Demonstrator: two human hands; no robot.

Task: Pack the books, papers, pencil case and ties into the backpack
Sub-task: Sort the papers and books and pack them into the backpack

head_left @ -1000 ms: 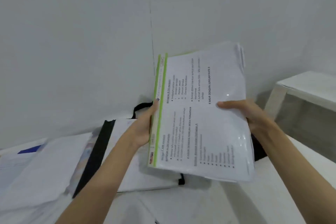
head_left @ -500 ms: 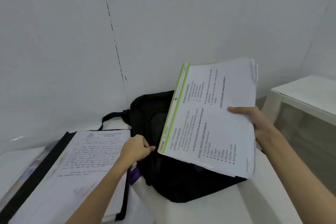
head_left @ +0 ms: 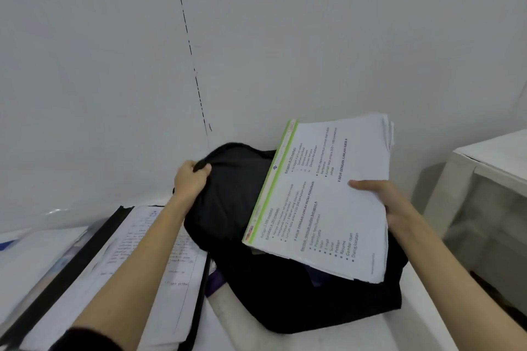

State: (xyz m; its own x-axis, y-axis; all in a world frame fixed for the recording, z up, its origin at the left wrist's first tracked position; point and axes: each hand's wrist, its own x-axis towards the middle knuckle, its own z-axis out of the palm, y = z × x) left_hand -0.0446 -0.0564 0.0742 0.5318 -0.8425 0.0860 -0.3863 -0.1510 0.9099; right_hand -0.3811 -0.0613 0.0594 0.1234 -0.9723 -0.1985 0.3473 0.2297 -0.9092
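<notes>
We see a black backpack (head_left: 285, 279) lying on a white table (head_left: 427, 328), close to the far wall (head_left: 114, 65). Our left hand (head_left: 191, 179) grips the backpack's upper edge at its far left, fingers curled round the black fabric. Our right hand (head_left: 382, 199) holds a stack of papers (head_left: 328, 202) by its right side, thumb on top of the printed sheet and the other fingers hidden beneath. The stack is tilted, its green-edged left side over the middle of the backpack and its near corner down at what looks like the bag's opening, though the dark fabric makes that hard to tell. To the left of the backpack lies a black folder (head_left: 119, 273) with a written page on top, its right edge just beside the bag. A white stool or side table (head_left: 490, 162) stands at the far right.
</notes>
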